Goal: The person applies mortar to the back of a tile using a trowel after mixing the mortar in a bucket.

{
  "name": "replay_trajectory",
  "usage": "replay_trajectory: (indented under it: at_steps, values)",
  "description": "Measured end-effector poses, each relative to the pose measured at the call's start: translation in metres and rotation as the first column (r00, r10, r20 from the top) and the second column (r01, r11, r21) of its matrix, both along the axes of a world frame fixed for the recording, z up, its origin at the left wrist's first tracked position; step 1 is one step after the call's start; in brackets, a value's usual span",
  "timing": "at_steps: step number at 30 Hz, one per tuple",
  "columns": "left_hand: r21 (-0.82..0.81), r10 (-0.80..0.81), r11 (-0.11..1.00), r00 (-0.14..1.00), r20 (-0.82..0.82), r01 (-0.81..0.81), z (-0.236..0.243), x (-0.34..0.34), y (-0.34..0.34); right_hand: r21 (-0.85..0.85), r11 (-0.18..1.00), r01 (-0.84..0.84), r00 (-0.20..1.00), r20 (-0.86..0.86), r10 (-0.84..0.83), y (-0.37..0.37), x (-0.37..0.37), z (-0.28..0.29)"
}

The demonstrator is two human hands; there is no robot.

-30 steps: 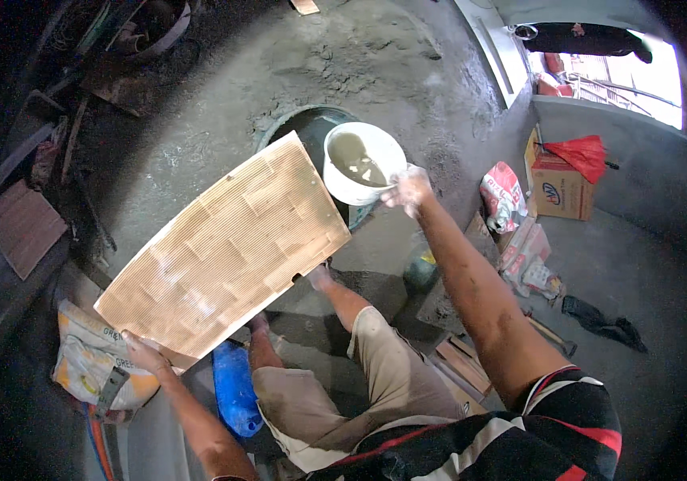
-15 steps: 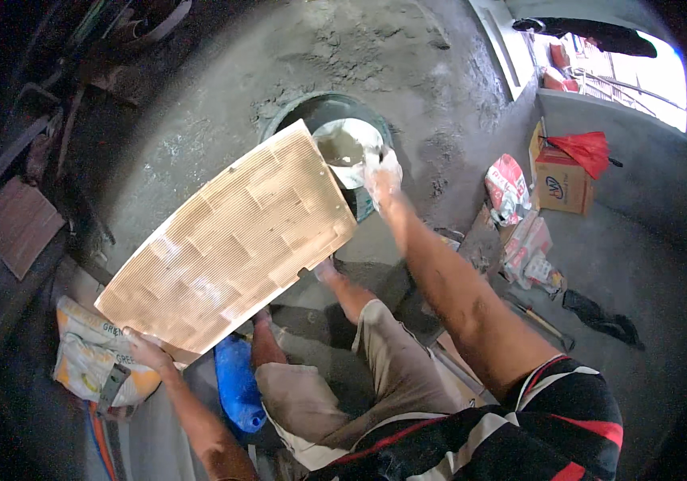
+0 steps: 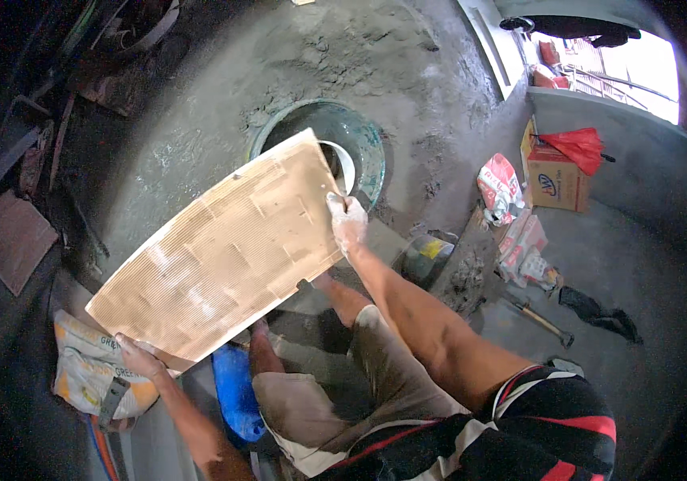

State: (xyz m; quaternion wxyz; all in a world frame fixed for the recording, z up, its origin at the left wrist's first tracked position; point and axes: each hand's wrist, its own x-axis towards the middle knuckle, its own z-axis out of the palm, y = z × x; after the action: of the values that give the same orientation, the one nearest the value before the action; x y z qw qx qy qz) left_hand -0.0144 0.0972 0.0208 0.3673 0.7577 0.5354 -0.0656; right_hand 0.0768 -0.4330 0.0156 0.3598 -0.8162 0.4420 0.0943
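A large tan ribbed panel, like the back of a big tile, slants across the middle. My left hand grips its lower left corner, thumb on the ribbed face. At its right edge, my right hand, coated in pale residue, is closed on the panel with its other fingers hidden. Beyond the far right corner sits a round green tub. Inside the tub, the rim of a white bucket shows; the panel hides the rest of it.
Beside my left hand lies a printed sack, with a blue container by my feet. To the right are a dark bucket, crumpled bags, a cardboard box and a wooden-handled tool. Wet mortar covers the far floor.
My right hand has left the white bucket's rim and come nearer, onto the panel's right edge. The bucket is now mostly hidden behind the panel. My left hand keeps its corner.
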Motion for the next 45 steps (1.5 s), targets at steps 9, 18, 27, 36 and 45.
replay_trajectory:
  at_steps: [9, 18, 27, 36, 45]
  values:
    - [-0.082, -0.031, 0.995, 0.979, 0.203, 0.048, -0.001, 0.073, -0.132, -0.207, 0.968, 0.14, 0.985, 0.133, -0.114, -0.147, 0.009, -0.009]
    - [-0.194, 0.032, 0.981, 0.966, 0.257, 0.019, -0.029, 0.109, -0.212, -0.045, 0.971, 0.236, 0.965, 0.13, -0.229, -0.222, 0.057, -0.018]
    - [-0.226, 0.007, 0.973, 0.971, 0.24, 0.048, -0.011, 0.137, -0.237, 0.122, 0.979, 0.162, 0.969, 0.168, -0.181, -0.255, 0.064, -0.03]
    - [-0.127, -0.176, 0.97, 0.957, 0.233, 0.209, 0.004, 0.138, -0.228, 0.028, 0.995, -0.095, 0.988, -0.119, 0.098, -0.245, 0.075, -0.001]
    - [-0.096, -0.41, 0.905, 0.91, 0.063, 0.414, 0.033, 0.137, -0.175, -0.125, 0.99, -0.061, 0.994, -0.097, 0.049, -0.24, 0.061, 0.062]
